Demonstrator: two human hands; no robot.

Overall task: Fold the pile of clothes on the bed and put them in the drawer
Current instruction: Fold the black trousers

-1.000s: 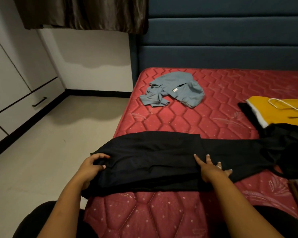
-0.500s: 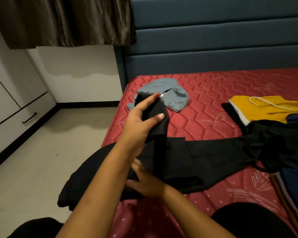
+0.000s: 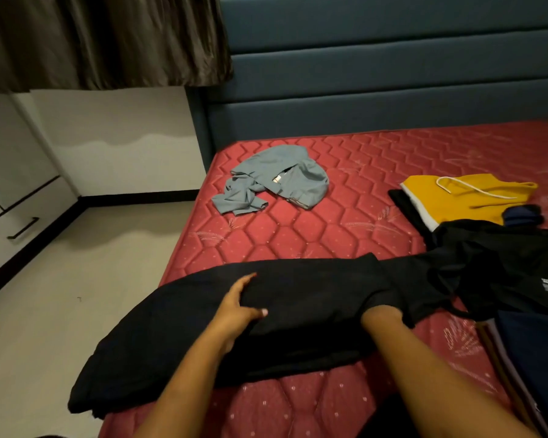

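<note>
A long black garment [image 3: 307, 298] lies across the near edge of the red mattress [image 3: 314, 235], its left end hanging off the bed's side. My left hand [image 3: 239, 306] rests on top of it with fingers stretched out and thumb spread. My right hand [image 3: 381, 315] is tucked under a folded layer of the same garment; only the wrist and the back of the hand show, and the fingers are hidden. A white drawer front with a dark handle [image 3: 23, 228] is at the far left.
A crumpled grey-blue garment [image 3: 277, 181] lies further up the mattress. At the right are a yellow garment [image 3: 469, 197], a heap of black clothes [image 3: 513, 263] and dark folded items [image 3: 541, 358]. Pale floor [image 3: 86, 279] runs along the bed's left side.
My left hand, which was holding the garment's end up in the air, has come down and now lies flat on the cloth. My right hand has slid under the fold.
</note>
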